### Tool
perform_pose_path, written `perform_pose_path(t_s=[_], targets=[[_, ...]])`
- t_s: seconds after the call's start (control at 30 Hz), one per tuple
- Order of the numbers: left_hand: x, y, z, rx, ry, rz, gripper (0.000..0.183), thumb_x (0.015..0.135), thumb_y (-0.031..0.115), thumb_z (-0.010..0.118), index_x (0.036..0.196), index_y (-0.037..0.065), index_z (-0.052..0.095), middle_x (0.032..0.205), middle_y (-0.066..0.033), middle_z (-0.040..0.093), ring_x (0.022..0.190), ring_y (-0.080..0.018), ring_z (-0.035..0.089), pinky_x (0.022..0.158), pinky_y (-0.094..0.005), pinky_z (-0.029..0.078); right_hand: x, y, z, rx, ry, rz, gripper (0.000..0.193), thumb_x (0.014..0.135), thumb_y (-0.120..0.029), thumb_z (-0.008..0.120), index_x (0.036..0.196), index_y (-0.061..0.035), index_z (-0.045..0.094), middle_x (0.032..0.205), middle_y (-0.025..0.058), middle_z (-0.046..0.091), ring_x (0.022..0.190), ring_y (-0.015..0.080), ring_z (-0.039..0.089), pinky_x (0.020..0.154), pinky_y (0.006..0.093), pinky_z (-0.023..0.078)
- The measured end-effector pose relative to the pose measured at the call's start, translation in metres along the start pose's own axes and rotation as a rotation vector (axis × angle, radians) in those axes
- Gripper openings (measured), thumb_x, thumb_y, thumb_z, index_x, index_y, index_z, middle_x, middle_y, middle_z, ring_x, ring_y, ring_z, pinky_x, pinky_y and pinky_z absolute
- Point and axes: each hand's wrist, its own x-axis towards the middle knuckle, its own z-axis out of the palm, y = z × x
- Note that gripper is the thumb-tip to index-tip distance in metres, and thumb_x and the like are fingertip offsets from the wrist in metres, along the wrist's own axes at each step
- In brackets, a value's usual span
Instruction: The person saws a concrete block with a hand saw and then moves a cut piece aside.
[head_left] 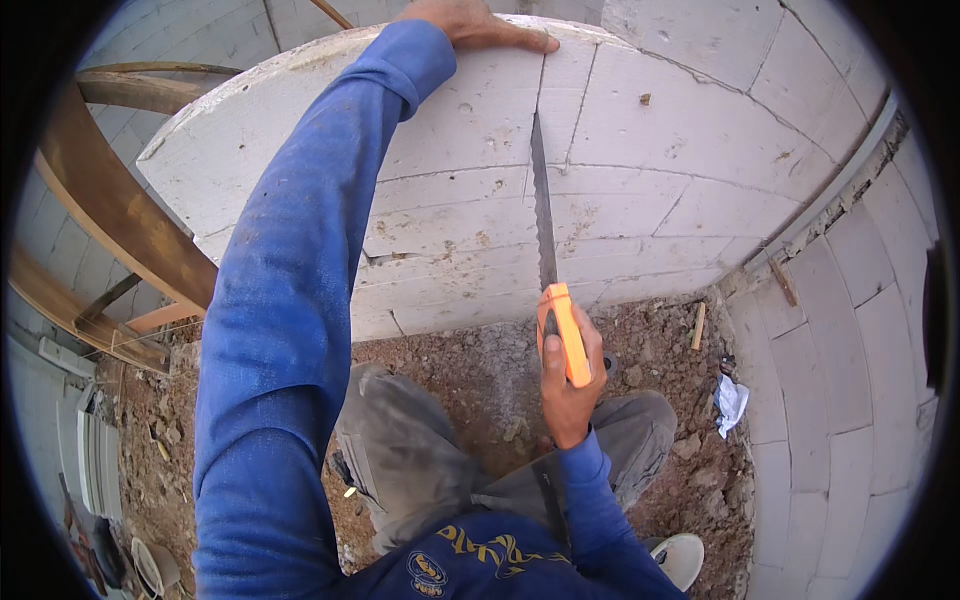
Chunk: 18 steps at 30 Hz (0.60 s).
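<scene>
A handsaw (545, 225) with an orange handle stands nearly upright against a white block wall (450, 215). My right hand (572, 385) is closed around its handle, below the wall face. The upper end of the thin toothed blade enters a narrow vertical cut in a white block (470, 105) of the top course. My left hand (470, 22) clasps that block's upper edge, with one digit stretched to the right beside the top of the cut. Its other fingers are mostly hidden or out of the picture. A second line runs down the block right of the cut.
Curved wooden framing (115, 200) stands at the left. Another block wall (845, 330) rises on the right. Rubble-strewn soil (690, 450) lies under my bent knees, with a wood scrap (698, 326) and a crumpled white wrapper (730, 404). White buckets (153, 568) show near the lower edge.
</scene>
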Motion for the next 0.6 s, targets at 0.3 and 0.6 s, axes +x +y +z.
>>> perform_pose_path(t_s=[0.3, 0.6], targets=[[0.011, -0.007, 0.008, 0.084, 0.01, -0.065, 0.11, 0.061, 0.089, 0.069, 0.108, -0.01, 0.075, 0.112, -0.03, 0.072, 0.108, -0.0416, 0.07, 0.094, -0.0444, 0.053, 0.011, 0.018, 0.006, 0.022, -0.03, 0.024, 0.047, 0.101, -0.022, 0.065, 0.14, 0.0031, 0.056, 0.124, 0.0229, 0.07, 0.112, 0.0276, 0.069, 0.094, 0.0374, 0.054], [0.005, -0.001, 0.001, 0.032, -0.023, -0.058, 0.106, 0.062, 0.087, 0.07, 0.106, -0.009, 0.076, 0.11, -0.029, 0.073, 0.107, -0.0399, 0.07, 0.094, -0.044, 0.053, -0.091, 0.048, -0.014, 0.135, -0.051, 0.136, 0.049, 0.103, -0.026, 0.062, 0.14, 0.0046, 0.053, 0.128, 0.0231, 0.069, 0.118, 0.0311, 0.068, 0.1, 0.0413, 0.054]])
